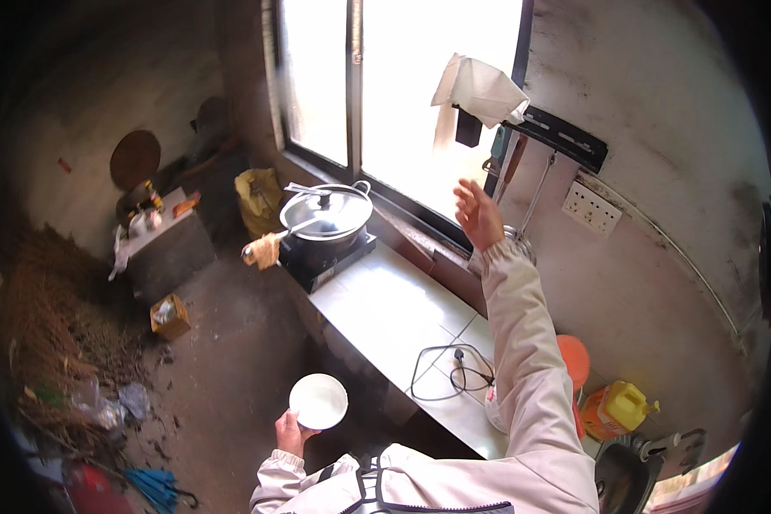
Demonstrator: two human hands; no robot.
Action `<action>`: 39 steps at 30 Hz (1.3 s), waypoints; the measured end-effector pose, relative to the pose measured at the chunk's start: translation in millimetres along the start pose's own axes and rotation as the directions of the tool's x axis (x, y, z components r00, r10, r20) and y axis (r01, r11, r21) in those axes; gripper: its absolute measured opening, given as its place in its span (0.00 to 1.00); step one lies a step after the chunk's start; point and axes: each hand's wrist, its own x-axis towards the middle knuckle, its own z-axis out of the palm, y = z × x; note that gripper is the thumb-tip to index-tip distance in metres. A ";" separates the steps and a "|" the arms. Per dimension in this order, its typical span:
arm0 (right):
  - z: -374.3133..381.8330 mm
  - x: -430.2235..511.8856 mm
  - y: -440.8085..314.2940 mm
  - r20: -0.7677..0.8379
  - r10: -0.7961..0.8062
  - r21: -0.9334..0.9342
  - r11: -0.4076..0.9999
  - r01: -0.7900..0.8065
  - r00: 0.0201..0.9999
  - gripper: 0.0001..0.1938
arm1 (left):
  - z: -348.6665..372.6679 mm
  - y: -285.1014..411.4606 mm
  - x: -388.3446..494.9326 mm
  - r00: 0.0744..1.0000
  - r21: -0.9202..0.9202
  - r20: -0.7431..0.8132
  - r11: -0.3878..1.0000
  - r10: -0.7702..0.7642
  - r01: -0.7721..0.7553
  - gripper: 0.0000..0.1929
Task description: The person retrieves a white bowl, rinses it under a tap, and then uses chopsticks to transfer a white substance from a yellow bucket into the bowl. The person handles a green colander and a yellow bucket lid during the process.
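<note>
My left hand [290,434] holds a white bowl [319,401] by its side, over the floor left of the tiled counter. Raised before the window, my right hand [478,215] has its fingers apart and nothing in it. It is just below utensils hanging from a black wall rack [562,138], among them a ladle with a long metal handle [538,193]. A white cloth [485,87] hangs over the rack's left end. On the counter's far end, a pan with a glass lid [327,215] sits on a black cooker [327,260].
A black power cord [434,347] lies coiled on the counter [372,308]. Near my right arm are an orange round container [573,360], a yellow jug [620,408] and a sink [623,472]. Brushwood [51,321], a small box [170,318] and a blue umbrella [154,488] are on the floor.
</note>
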 end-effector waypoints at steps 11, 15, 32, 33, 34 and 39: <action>34.8 177.3 -45.5 0.162 -0.206 0.255 0.954 0.161 0.965 0.17 | 66.1 58.4 212.6 0.962 0.042 0.227 0.989 -0.149 0.143 0.20; 35.8 192.1 -55.3 0.088 -0.299 0.229 0.935 0.273 0.950 0.11 | 84.6 73.6 281.9 0.917 0.117 0.357 0.983 -0.176 0.143 0.21; 150.9 188.6 -171.5 0.284 -0.673 -0.852 0.149 0.502 0.683 0.18 | 138.4 88.6 385.9 0.712 0.234 0.578 0.917 -0.398 0.323 0.21; 152.2 195.7 -174.3 0.348 -0.674 -0.854 0.059 0.517 0.652 0.17 | 139.2 87.8 387.3 0.714 0.248 0.571 0.915 -0.405 0.320 0.21; 155.4 207.5 -177.7 0.341 -0.701 -0.893 -0.034 0.449 0.626 0.14 | 140.8 87.1 388.2 0.707 0.245 0.579 0.914 -0.406 0.324 0.21; 159.4 246.4 -190.8 0.515 -0.663 -0.855 -0.352 0.381 0.543 0.12 | 145.2 83.8 395.9 0.698 0.260 0.602 0.921 -0.388 0.288 0.21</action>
